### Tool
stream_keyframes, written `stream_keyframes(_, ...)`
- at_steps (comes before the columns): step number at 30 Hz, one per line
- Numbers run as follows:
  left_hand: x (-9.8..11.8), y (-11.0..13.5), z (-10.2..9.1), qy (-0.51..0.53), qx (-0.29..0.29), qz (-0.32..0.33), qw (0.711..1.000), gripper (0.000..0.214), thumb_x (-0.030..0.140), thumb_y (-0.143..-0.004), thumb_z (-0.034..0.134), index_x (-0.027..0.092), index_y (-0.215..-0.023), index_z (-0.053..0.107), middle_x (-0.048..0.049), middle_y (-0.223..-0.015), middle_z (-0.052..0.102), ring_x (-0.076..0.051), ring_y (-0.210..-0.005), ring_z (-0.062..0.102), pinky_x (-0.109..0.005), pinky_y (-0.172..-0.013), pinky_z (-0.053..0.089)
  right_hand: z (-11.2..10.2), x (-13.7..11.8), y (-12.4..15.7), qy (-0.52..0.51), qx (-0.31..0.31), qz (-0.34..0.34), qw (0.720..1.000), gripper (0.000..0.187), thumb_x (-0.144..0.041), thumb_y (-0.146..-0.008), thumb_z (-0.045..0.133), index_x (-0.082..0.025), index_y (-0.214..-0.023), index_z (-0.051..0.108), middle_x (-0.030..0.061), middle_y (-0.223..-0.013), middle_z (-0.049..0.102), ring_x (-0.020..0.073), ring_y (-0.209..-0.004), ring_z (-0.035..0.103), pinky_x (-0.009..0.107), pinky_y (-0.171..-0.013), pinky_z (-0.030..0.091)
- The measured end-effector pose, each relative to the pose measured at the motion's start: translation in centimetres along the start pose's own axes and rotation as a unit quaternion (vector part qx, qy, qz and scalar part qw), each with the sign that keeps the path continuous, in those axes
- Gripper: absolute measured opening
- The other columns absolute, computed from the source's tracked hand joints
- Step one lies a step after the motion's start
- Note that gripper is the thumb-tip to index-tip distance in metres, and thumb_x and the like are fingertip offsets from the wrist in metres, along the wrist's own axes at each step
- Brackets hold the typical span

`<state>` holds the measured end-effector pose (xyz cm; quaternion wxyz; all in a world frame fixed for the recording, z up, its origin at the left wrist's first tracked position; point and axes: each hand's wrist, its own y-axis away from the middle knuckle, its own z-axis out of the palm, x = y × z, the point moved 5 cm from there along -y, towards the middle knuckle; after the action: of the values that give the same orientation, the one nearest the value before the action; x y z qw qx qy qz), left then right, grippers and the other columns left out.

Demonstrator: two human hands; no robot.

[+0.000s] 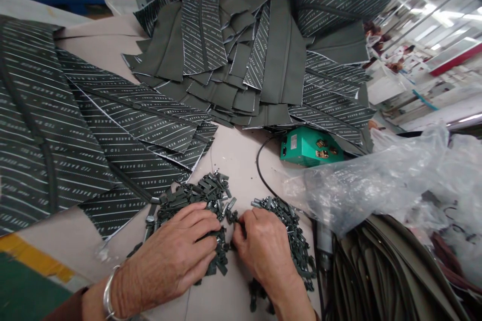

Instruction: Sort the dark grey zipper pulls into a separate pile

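Two heaps of small dark grey-green zipper pulls lie on the pale table (233,153). My left hand (181,248) rests over the left heap (196,195), palm down, fingers stretched out and slightly bent across the pieces; a metal bangle circles its wrist. Between the heaps, my right hand (265,241) is closed, thumb and forefinger pinching a zipper pull (232,216) at the edge of the left heap. Its knuckles and back partly cover the right heap (299,246). The undersides of my left fingertips are hidden.
Dark fabric panels (282,60) with zips are piled at the back, and printed ones (124,145) spread on the left. A green box (311,146) with a black cable stands behind the right heap. Clear plastic (369,180) and stacked dark panels (376,271) lie at right.
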<state>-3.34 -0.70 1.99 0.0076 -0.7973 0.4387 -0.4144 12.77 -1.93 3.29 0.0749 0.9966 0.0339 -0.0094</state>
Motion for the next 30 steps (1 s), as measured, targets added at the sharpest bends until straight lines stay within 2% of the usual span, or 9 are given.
stream_keyframes(4, 0.0, 0.0, -0.2, -0.005, 0.005, 0.003, 1.000, 0.011, 0.016, -0.093, 0.057, 0.021, -0.084, 0.061, 0.0006, -0.101, 0.067, -0.016, -0.104, 0.058, -0.033, -0.123, 0.021, 0.0, 1.0, 0.3, 0.030, 0.001, 0.020, 0.999, 0.015, -0.016, -0.086, 0.058, -0.021, -0.074, 0.065, 0.0059, -0.073, 0.068, 0.0252, -0.074, 0.065, 0.037, -0.068, 0.040)
stream_keyframes(7, 0.0, -0.1, -0.2, -0.004, 0.008, -0.001, 1.000, 0.010, 0.016, -0.092, 0.058, 0.021, -0.084, 0.061, 0.0006, -0.101, 0.066, -0.016, -0.104, 0.058, -0.033, -0.123, 0.021, -0.1, 2.4, 0.4, 0.052, -0.016, 0.066, 0.996, 0.016, -0.016, -0.088, 0.057, -0.020, -0.075, 0.066, 0.0071, -0.075, 0.069, 0.0266, -0.074, 0.066, 0.038, -0.068, 0.043)
stream_keyframes(10, -0.1, -0.2, -0.2, 0.000, 0.010, 0.000, 1.000, 0.011, 0.017, -0.093, 0.057, 0.021, -0.083, 0.061, 0.0009, -0.100, 0.066, -0.016, -0.102, 0.058, -0.033, -0.122, 0.022, -0.9, 3.3, 0.2, 0.021, -0.003, 0.097, 0.995, 0.015, -0.014, -0.088, 0.056, -0.018, -0.093, 0.069, 0.0089, -0.089, 0.070, 0.0268, -0.081, 0.066, 0.038, -0.073, 0.048)
stream_keyframes(13, -0.2, -0.1, 0.0, 0.001, 0.002, -0.005, 1.000, 0.012, 0.016, -0.093, 0.056, 0.021, -0.085, 0.061, 0.0008, -0.102, 0.066, -0.016, -0.104, 0.057, -0.034, -0.122, 0.022, -1.6, 2.1, -0.4, -0.106, 0.003, 0.002, 0.994, 0.038, -0.012, -0.087, 0.058, -0.021, -0.124, 0.063, 0.0094, -0.123, 0.065, 0.0261, -0.107, 0.061, 0.041, -0.096, 0.050)
stream_keyframes(15, -0.2, 0.0, 0.1, 0.001, -0.001, -0.008, 1.000, 0.012, 0.016, -0.094, 0.055, 0.021, -0.085, 0.062, 0.0007, -0.103, 0.066, -0.016, -0.105, 0.057, -0.035, -0.123, 0.022, -1.6, 0.9, -0.7, -0.150, -0.022, -0.065, 0.986, 0.046, -0.012, -0.088, 0.058, -0.021, -0.133, 0.057, 0.0089, -0.141, 0.056, 0.0261, -0.121, 0.053, 0.043, -0.108, 0.046)
stream_keyframes(17, -0.3, 0.1, 0.2, 0.000, -0.003, -0.011, 1.000, 0.011, 0.017, -0.093, 0.056, 0.021, -0.085, 0.062, 0.0008, -0.103, 0.067, -0.016, -0.104, 0.057, -0.035, -0.123, 0.022, -1.2, 0.3, -1.1, -0.142, -0.043, -0.081, 0.986, 0.042, -0.014, -0.092, 0.055, -0.019, -0.134, 0.057, 0.0101, -0.146, 0.053, 0.0280, -0.124, 0.050, 0.046, -0.110, 0.045)
stream_keyframes(23, -0.2, 0.2, 0.2, -0.004, -0.001, -0.013, 1.000, 0.012, 0.019, -0.095, 0.055, 0.022, -0.086, 0.063, 0.0006, -0.105, 0.068, -0.016, -0.107, 0.058, -0.036, -0.122, 0.024, -0.4, 1.1, -0.8, -0.121, -0.050, -0.058, 0.990, 0.025, -0.016, -0.096, 0.052, -0.019, -0.115, 0.068, 0.0123, -0.134, 0.060, 0.0287, -0.119, 0.051, 0.049, -0.108, 0.046)
stream_keyframes(26, -0.2, 0.2, 0.2, -0.004, 0.000, -0.012, 1.000, 0.012, 0.018, -0.095, 0.055, 0.021, -0.086, 0.062, 0.0004, -0.105, 0.068, -0.016, -0.107, 0.058, -0.037, -0.121, 0.025, -0.8, 1.5, 0.2, -0.141, -0.065, -0.059, 0.986, 0.028, -0.008, -0.090, 0.053, -0.020, -0.109, 0.070, 0.0107, -0.133, 0.060, 0.0279, -0.126, 0.048, 0.048, -0.111, 0.043)
stream_keyframes(30, -0.4, 0.2, 0.3, -0.003, -0.011, -0.017, 1.000, 0.011, 0.017, -0.094, 0.056, 0.021, -0.086, 0.063, 0.0005, -0.105, 0.068, -0.017, -0.108, 0.057, -0.038, -0.122, 0.024, -1.1, 1.4, 1.4, -0.196, -0.088, -0.066, 0.974, 0.041, -0.008, -0.083, 0.061, -0.026, -0.119, 0.067, 0.0060, -0.138, 0.058, 0.0267, -0.133, 0.043, 0.048, -0.113, 0.040)
